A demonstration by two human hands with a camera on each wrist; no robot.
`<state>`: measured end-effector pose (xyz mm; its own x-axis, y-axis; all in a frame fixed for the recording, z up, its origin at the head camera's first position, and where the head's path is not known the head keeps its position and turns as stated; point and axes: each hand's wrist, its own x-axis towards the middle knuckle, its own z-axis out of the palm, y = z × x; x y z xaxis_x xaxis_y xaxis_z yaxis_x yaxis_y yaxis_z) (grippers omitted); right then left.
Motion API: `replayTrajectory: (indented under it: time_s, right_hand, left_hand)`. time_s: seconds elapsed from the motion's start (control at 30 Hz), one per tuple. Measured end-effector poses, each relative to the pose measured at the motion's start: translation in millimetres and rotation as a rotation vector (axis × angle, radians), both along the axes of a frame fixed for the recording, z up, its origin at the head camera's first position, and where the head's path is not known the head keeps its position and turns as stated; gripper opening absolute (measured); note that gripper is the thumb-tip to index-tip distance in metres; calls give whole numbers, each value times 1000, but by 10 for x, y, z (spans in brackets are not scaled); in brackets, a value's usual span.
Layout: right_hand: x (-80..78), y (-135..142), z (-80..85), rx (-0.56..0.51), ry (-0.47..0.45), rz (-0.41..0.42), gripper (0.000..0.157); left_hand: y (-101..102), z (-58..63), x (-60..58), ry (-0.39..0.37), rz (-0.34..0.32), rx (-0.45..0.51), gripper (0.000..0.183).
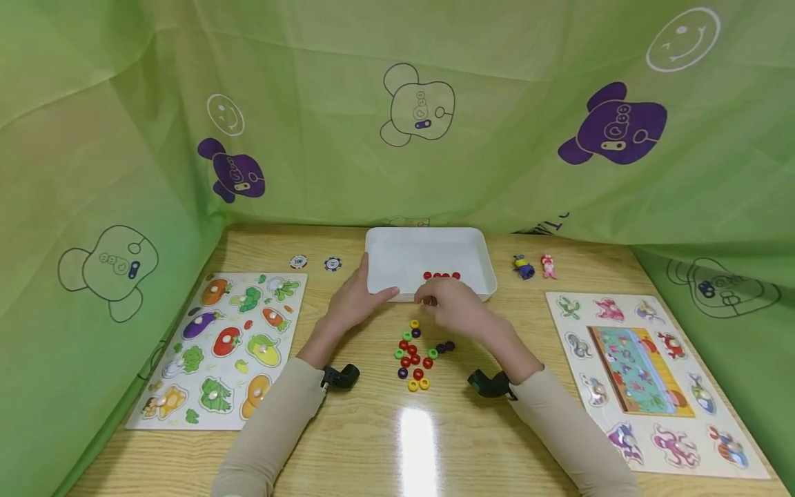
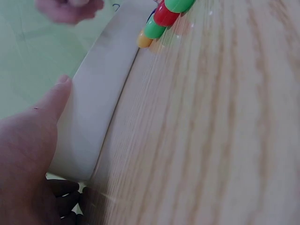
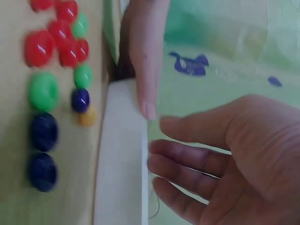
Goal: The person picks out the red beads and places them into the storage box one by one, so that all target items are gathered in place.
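Observation:
A white tray [image 1: 428, 241] stands toward the back, with several red beads [image 1: 437, 276] in a row inside it. My left hand [image 1: 355, 300] grips the tray's front left corner, its thumb along the front rim. Over the front rim, my right hand [image 1: 456, 304] hovers with loosely bent fingers; between thumb and fingertips [image 3: 161, 161] nothing shows in the right wrist view. In front of the tray lies a loose group of ring-shaped beads: red beads [image 1: 415, 359], green beads [image 1: 433, 353], dark purple beads [image 1: 450, 346] and yellow beads [image 1: 424, 383].
A vegetable puzzle board [image 1: 239, 328] lies at the left, a sea-animal puzzle board [image 1: 577, 355] at the right. Two chip-like discs [image 1: 332, 264] are left of the tray. Two small figures, one blue and yellow [image 1: 524, 267], one pink [image 1: 548, 266], are right of it. Green cloth [image 1: 310, 172] walls the table.

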<state>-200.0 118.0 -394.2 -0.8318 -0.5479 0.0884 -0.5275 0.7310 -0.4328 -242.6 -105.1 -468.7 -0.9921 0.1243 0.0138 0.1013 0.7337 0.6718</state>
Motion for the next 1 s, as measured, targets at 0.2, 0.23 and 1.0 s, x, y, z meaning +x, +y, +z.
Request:
replayTrajectory:
  time_s: [0.2,0.23,1.0]
  right_hand:
    - [239,-7,-79,24,-69,164,11]
    - [266,-13,-99,30,-72,183,11]
    - [347,-106,-318,158,23,262,11]
  left_hand:
    - [-10,23,6,-1,1,8,113]
    - [-12,23,7,0,2,7,113]
    - [14,23,23,-22,-2,10,112]
